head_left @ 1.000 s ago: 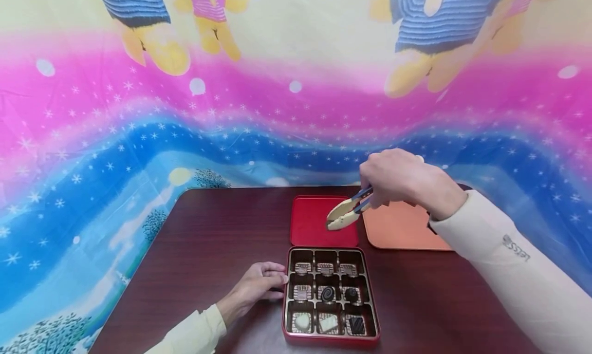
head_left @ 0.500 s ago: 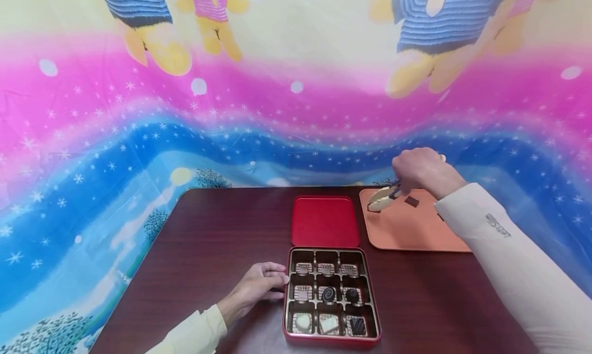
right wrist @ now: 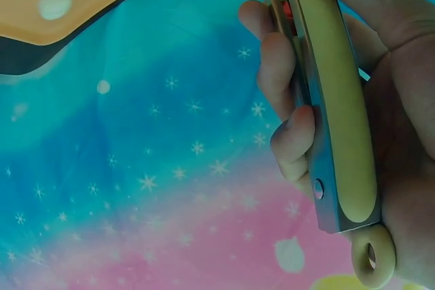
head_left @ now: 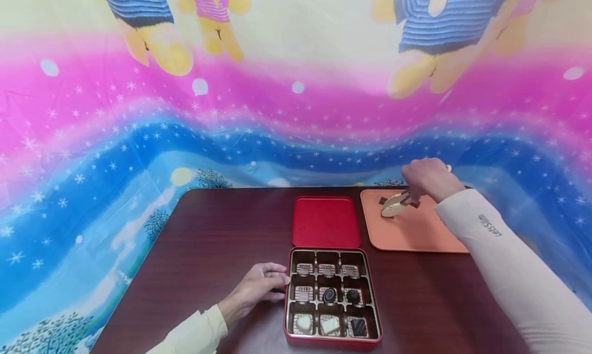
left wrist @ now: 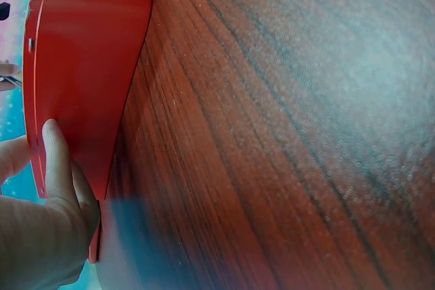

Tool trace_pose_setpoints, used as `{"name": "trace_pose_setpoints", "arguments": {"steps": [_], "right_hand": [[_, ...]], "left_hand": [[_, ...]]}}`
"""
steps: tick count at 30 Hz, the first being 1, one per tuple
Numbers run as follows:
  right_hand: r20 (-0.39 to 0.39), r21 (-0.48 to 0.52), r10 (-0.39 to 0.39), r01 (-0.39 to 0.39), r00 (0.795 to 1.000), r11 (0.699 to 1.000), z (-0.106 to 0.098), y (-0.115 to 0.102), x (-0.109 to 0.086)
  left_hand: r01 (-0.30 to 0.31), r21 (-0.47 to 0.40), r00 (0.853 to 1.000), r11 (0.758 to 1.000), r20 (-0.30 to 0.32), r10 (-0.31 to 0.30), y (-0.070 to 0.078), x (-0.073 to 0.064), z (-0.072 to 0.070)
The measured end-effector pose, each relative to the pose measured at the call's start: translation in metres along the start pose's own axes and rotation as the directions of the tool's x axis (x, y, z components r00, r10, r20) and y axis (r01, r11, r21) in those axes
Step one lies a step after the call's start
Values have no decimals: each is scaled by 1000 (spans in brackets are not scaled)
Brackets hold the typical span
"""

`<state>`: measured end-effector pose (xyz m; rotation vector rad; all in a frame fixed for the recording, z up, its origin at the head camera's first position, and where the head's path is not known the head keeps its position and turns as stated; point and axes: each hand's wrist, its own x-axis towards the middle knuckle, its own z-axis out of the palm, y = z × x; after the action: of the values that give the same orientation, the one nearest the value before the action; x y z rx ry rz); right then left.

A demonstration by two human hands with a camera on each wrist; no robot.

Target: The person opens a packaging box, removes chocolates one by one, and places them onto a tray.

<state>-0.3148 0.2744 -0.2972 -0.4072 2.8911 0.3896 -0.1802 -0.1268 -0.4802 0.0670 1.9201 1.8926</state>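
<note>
My left hand (head_left: 259, 284) touches the left side of an open red tin (head_left: 333, 341). In the left wrist view its straight fingers lie along the tin's red wall (left wrist: 95, 66). A divided insert fills the tin: dark chocolates in the middle and right cells of the middle row, a whitish rounded chocolate (head_left: 303, 323), a white square chocolate (head_left: 330, 324) and a dark striped chocolate (head_left: 358, 327) in the front row. My right hand (head_left: 430, 178) grips cream-tipped tongs (head_left: 394, 206), handle (right wrist: 343, 100) in the palm. Their tips are low over the orange tray (head_left: 411, 238), at a dark chocolate piece.
Behind the tin lies its red lid (head_left: 326, 221), flat on the dark wooden table (head_left: 231, 225). Another dark chocolate (head_left: 384, 201) is on the tray, and a white piece (right wrist: 56, 5) shows there in the right wrist view. A printed cloth (head_left: 277, 112) hangs behind the table.
My right hand has carried the tongs rightward from above the lid to the tray, and their tips have come down among the chocolates. The left hand stays at the tin.
</note>
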Motion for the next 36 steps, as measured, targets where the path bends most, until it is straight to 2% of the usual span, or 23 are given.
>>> {"name": "trace_pose_setpoints", "arguments": {"steps": [8, 17, 24, 28, 32, 36], "right_hand": [[15, -12, 4, -4, 1000, 1000, -1, 3, -1], [-56, -11, -11, 11, 998, 1000, -35, 2, -23], [-169, -28, -67, 63, 983, 998, -64, -26, -49], [-209, -57, -114, 105, 971, 993, -72, -45, -59], [-188, -58, -157, 149, 970, 987, -77, -63, -66], [-144, -6, -195, 196, 970, 981, -80, -79, -76]], "left_hand": [[-1, -2, 1000, 1000, -4, 1, 0, 0, 0], [0, -2, 1000, 1000, -1, 0, 1, -1, 1], [1, -4, 1000, 1000, 7, -1, 2, -3, -1], [1, -7, 1000, 1000, 8, -1, 2, -3, -1], [-1, -7, 1000, 1000, 5, 1, 1, -3, -1], [-4, -6, 1000, 1000, 5, 4, 2, -3, 0]]}}
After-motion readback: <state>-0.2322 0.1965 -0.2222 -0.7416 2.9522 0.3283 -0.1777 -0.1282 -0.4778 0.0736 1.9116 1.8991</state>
